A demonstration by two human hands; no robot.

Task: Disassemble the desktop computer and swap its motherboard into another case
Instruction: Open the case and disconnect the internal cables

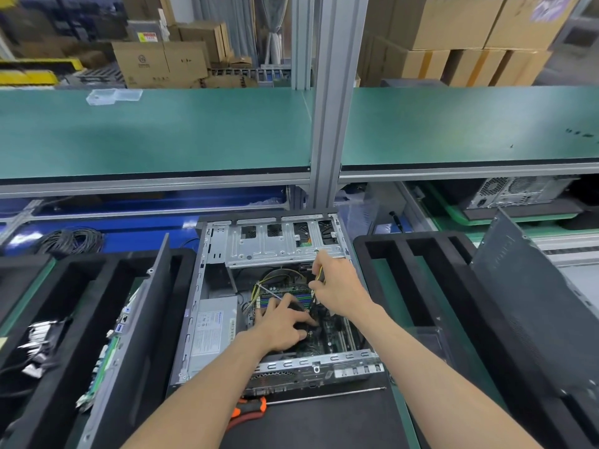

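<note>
An open desktop case (207, 286) lies on its side in front of me, with the motherboard (334, 338) inside and a grey power supply (212, 332) at its left. My left hand (285, 322) rests flat on the dark part in the board's middle, fingers spread. Above it, my right hand (337, 286) pinches a yellow and black cable bundle (320, 274) near the memory slots (275, 299). The metal drive cage (278, 244) spans the case's far end.
Black foam trays flank the case: the left tray (81, 286) holds a case panel (142, 319), another board (107, 358) and loose cables, the right tray (421, 254) a leaning side panel (525, 296). An orange-handled tool (248, 411) lies by the case's near edge. A green shelf (162, 134) hangs overhead.
</note>
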